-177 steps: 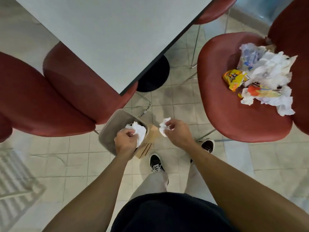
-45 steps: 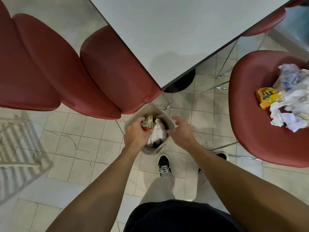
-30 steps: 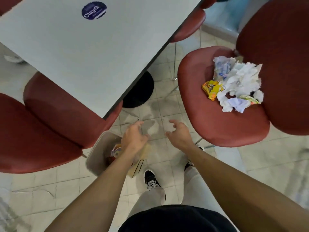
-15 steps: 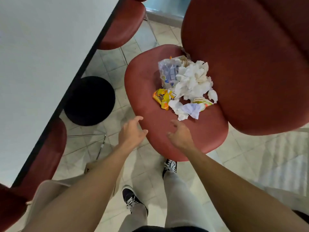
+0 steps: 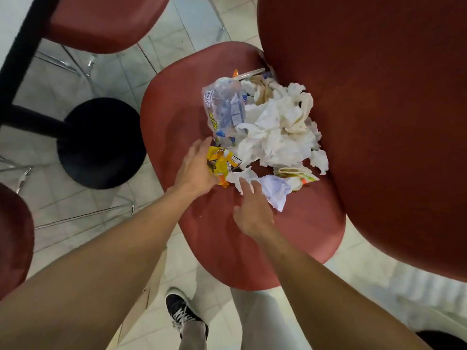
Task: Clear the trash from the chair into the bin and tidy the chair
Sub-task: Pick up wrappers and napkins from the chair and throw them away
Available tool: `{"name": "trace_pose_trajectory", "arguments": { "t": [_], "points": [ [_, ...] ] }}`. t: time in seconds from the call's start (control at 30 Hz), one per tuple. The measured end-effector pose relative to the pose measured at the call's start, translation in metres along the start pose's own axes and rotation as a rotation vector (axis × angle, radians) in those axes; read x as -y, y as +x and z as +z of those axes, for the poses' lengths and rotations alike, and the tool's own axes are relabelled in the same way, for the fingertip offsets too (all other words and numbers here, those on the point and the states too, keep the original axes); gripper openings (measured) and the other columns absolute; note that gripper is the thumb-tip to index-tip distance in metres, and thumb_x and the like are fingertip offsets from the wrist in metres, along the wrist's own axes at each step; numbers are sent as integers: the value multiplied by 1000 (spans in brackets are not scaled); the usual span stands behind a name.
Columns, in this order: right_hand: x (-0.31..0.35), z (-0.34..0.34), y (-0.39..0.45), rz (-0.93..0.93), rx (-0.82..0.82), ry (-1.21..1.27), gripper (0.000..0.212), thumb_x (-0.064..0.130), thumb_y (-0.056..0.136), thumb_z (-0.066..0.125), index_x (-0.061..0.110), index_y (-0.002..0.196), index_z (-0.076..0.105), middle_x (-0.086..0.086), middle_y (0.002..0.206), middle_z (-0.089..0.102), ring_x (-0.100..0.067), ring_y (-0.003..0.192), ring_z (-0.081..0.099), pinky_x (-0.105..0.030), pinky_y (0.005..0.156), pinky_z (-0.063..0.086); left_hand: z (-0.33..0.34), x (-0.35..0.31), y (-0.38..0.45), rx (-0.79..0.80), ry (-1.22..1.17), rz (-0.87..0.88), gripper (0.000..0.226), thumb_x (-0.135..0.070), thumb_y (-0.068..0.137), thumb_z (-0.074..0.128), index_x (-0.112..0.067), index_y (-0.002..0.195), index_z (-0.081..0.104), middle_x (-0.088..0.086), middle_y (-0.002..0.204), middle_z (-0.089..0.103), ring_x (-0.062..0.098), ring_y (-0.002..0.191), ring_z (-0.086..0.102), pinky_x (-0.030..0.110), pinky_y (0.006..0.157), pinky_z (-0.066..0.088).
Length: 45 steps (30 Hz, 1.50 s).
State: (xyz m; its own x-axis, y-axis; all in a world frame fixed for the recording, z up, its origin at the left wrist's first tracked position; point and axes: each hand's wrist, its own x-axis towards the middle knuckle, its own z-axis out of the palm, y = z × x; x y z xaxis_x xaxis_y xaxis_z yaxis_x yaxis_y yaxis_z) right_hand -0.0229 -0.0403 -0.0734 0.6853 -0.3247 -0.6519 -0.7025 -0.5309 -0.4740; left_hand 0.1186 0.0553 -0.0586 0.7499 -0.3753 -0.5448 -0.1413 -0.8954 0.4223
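A pile of trash lies on the red chair seat (image 5: 217,243): crumpled white napkins (image 5: 278,132), a clear plastic bag (image 5: 225,109), a yellow snack wrapper (image 5: 222,162) and a pale crumpled paper (image 5: 274,189). My left hand (image 5: 195,168) reaches over the seat with fingers extended, touching the left side of the yellow wrapper. My right hand (image 5: 252,210) hovers just in front of the pile, fingertips at a white napkin scrap (image 5: 242,176), fingers spread. Neither hand grips anything. The bin is out of view, hidden below my left arm.
The chair's tall red back (image 5: 379,122) rises right of the pile. A black table pedestal base (image 5: 101,142) stands on the tiled floor to the left. More red chairs (image 5: 101,21) sit at the top left and left edge. My shoe (image 5: 182,314) is below.
I have turned from the bin to the chair. Both hands, emptied over the bin, have moved forward onto the seat and now reach the edge of the trash pile.
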Motion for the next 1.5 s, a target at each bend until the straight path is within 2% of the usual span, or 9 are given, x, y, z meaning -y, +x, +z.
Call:
{"name": "trace_pose_trajectory", "arguments": {
  "t": [0.07,0.23,0.37,0.53,0.63,0.9,1.1,1.3,1.5],
  "points": [
    [-4,-1,13,20,-36,-100,74,11,86,55,29,149,20,-5,149,23,-32,130,37,-39,88,46,7,1,13,48,3,-25,107,-21,65,84,-25,151,21,9,158,16,26,145,19,38,116,25],
    [-13,-3,27,28,-50,-223,50,6,87,51,22,134,44,-8,133,35,-32,113,50,-40,76,49,22,3,22,13,49,-28,74,-16,70,75,-20,137,46,8,131,52,29,123,46,39,100,42],
    [-12,-3,28,20,-43,-312,34,9,93,47,11,126,54,-10,131,37,-32,111,51,-40,76,48,23,2,10,-39,116,-88,53,-24,75,72,-27,125,54,5,118,62,30,112,55,41,86,50],
    [-7,3,15,67,-126,-145,26,2,88,47,8,109,62,-10,120,47,-31,101,55,-38,73,49,16,16,-18,-70,104,-188,58,-34,76,76,-31,128,51,5,115,66,31,109,59,40,83,48],
    [1,1,-4,48,-223,-18,21,6,91,48,6,104,64,-12,115,52,-33,94,58,-39,73,49,7,25,-41,-105,50,-224,43,-38,77,75,-34,116,59,1,111,67,29,105,61,38,81,49],
    [59,10,-87,-44,-355,97,26,12,89,54,12,111,67,-9,112,59,-30,97,59,-34,79,46,-36,62,-134,-218,-65,-257,31,-43,77,70,-33,105,63,-3,102,69,27,96,63,33,74,47],
    [125,51,-164,-120,-371,91,25,15,90,56,16,112,68,-5,115,60,-25,100,59,-27,77,39,-74,128,-230,-295,-186,-328,34,-43,76,69,-32,108,64,-4,101,68,25,94,63,34,75,52],
    [186,121,-234,-200,-273,55,27,21,89,58,16,114,66,-5,117,62,-28,103,60,-35,88,47,-89,227,-334,-356,-341,-481,35,-43,80,70,-30,112,63,-4,106,68,22,96,63,30,74,48],
    [239,203,-294,-284,-93,-7,21,28,90,58,19,107,67,-3,100,69,-25,93,63,-31,76,48,-81,339,-426,-422,-402,-718,38,-46,74,71,-30,108,65,4,108,68,32,102,61,37,81,48]
  ]
}}
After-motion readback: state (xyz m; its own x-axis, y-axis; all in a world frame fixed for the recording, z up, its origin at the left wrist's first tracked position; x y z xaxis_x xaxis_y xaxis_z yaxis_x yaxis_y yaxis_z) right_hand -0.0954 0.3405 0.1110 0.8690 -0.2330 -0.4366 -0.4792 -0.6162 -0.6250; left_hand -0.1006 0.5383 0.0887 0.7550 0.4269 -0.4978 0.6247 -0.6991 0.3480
